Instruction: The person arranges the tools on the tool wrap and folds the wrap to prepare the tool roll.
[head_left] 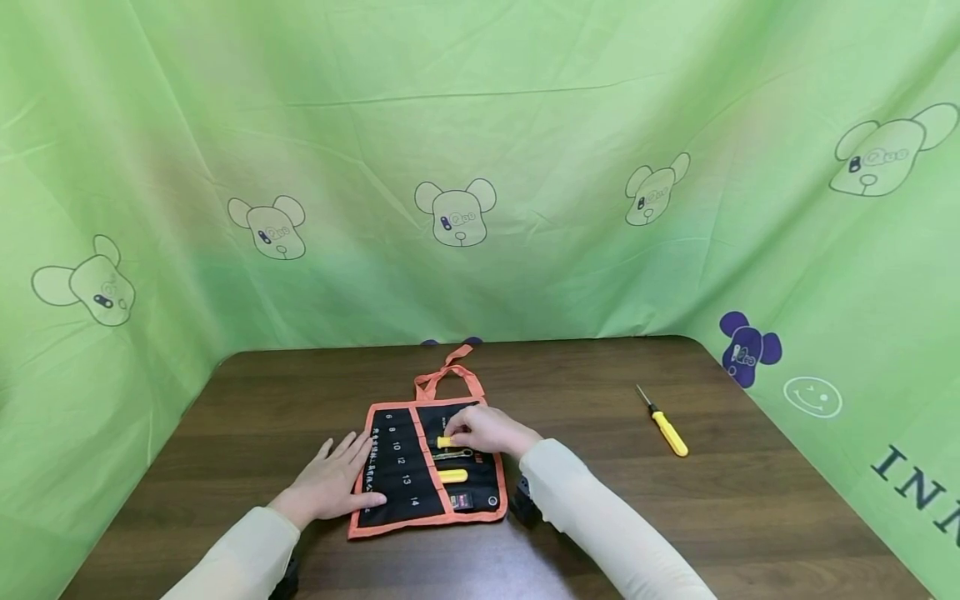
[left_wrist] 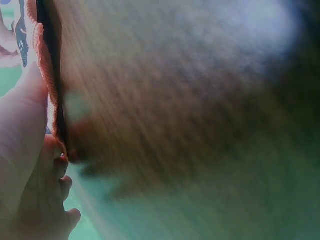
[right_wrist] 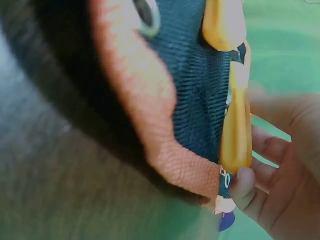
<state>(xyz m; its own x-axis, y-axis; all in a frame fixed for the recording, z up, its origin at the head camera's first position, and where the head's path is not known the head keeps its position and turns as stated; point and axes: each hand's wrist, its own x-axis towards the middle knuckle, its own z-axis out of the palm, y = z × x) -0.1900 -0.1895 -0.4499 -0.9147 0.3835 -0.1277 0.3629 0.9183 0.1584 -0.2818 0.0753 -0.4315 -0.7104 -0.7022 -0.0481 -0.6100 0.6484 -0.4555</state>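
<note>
Tool pouch [head_left: 401, 475], black w/ orange trim, lies flat on wood tabletop [head_left: 585, 400], btwn both hands. Left hand [head_left: 330, 487] (LH): fingers spread, resting at pouch L edge, thumb across lower L corner. Right hand [head_left: 487, 431] (RH): over upper R panel, fingers curled, pinching yellow handle [head_left: 444, 442] at its pocket; R wrist view shows fingertips at handle's end. Second yellow handle [head_left: 453, 476] sits in pocket nearer the wearer, apart from RH. Slim metal item [head_left: 457, 454] lies btwn the two handles

Markings: L panel carries white nos. 6, 8, 10, 12, 13, 14, top to bottom; char. line along L edge too small to read. Small dark label [head_left: 461, 501] in lower R pocket, print illegible. Backdrop cloth [head_left: 540, 283] shows large letters "INN" at far R, cut by frame edge; small print on animal-head outlines unclear

Surroundings: orange strap [head_left: 450, 383] extends from pouch top edge. Metal eyelet [head_left: 492, 502] at lower R corner. Screwdriver [head_left: 667, 432], yellow handle, lies well apart on R side, tip pointing away. Obstructions: RH hides part of upper R panel; black wrist unit [head_left: 525, 502] sits just beside pouch R edge
</note>
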